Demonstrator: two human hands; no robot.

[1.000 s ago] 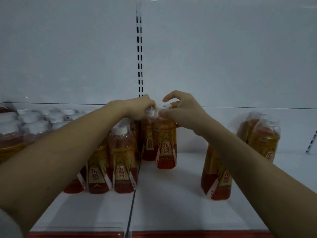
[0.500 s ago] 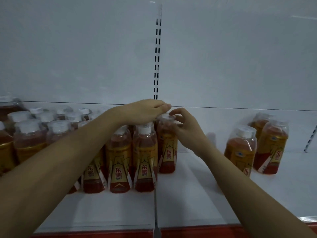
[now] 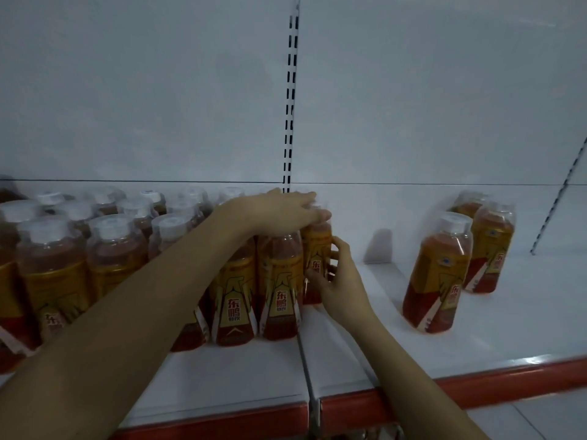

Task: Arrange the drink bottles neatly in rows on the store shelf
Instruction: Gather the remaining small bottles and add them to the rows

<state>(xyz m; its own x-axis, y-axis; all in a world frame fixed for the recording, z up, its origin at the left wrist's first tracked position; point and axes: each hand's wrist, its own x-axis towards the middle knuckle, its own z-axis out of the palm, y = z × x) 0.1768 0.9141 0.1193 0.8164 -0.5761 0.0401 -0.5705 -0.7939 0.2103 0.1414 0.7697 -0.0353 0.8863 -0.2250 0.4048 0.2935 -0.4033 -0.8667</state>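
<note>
Several amber drink bottles with white caps and red-gold labels stand packed in rows (image 3: 95,249) on the left of the white shelf (image 3: 365,354). My left hand (image 3: 279,211) lies palm down over the caps at the right end of the rows, fingers on top of the rearmost end bottle (image 3: 317,249). My right hand (image 3: 336,281) grips that same bottle's side at label height. In front of it stands the front end bottle (image 3: 279,290). Further right on the shelf, three loose bottles stand apart, the nearest (image 3: 441,277) in front of another (image 3: 490,246).
A slotted upright (image 3: 290,100) runs down the white back panel above my hands, and a second slotted rail (image 3: 562,188) shows at the far right. The shelf has a red front lip (image 3: 476,385) and a seam (image 3: 303,360) between its two boards.
My right hand has dropped from the end bottle's cap to its side. My left hand has spread flatter over the caps. The view has shifted, showing more bottles on the left.
</note>
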